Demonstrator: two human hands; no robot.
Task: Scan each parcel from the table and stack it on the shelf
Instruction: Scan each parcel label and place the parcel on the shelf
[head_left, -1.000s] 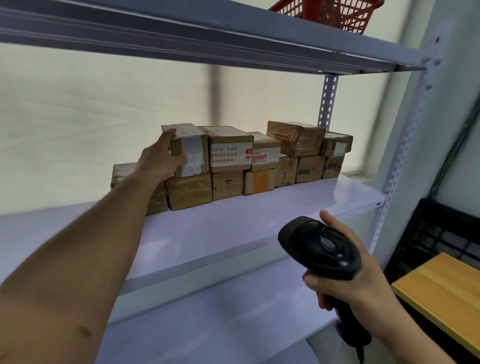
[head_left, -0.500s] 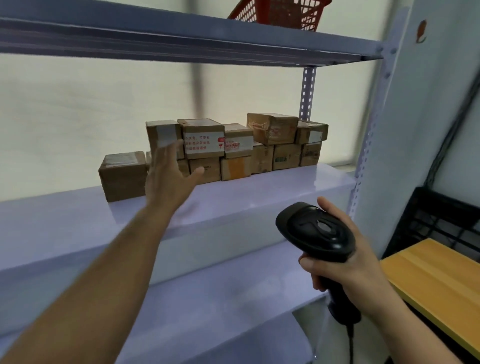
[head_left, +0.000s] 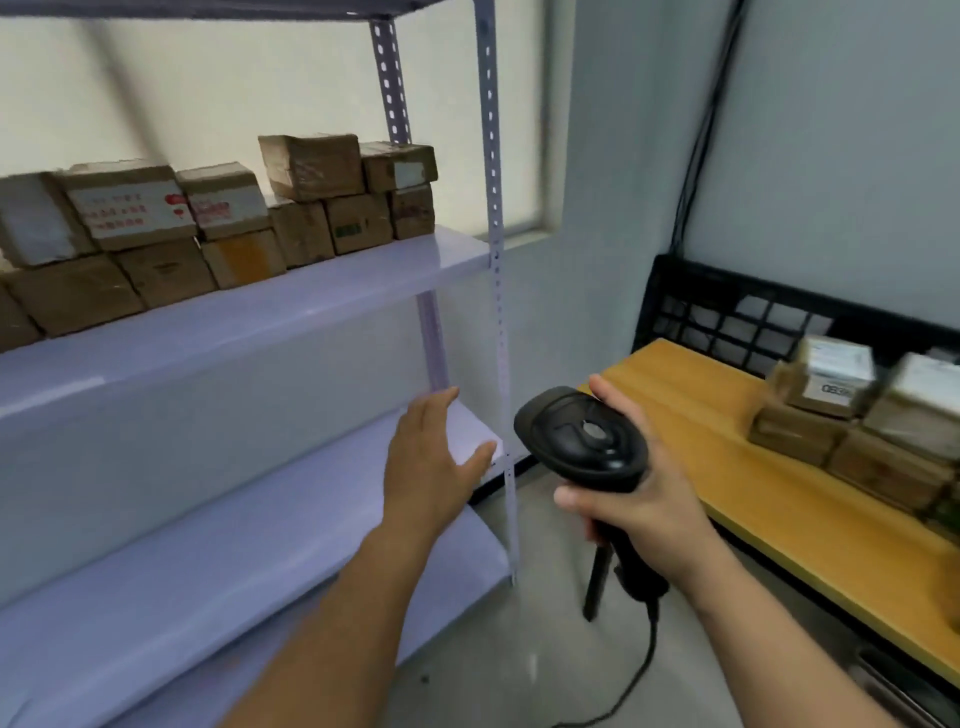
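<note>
- Between shelf (head_left: 311, 312) and tabletop (head_left: 727, 467): my left hand (head_left: 434, 467), fingers straight, empty.
- My right hand (head_left: 641, 506) grips barcode scanner (head_left: 582, 441).
- Judged: fetching next parcel (head_left: 831, 379) near tabletop's far edge.

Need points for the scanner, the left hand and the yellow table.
scanner (head_left: 582, 441): head view, top of its black head.
left hand (head_left: 431, 467): head view, back of the hand.
yellow table (head_left: 691, 405): head view, bare top near its corner.
</note>
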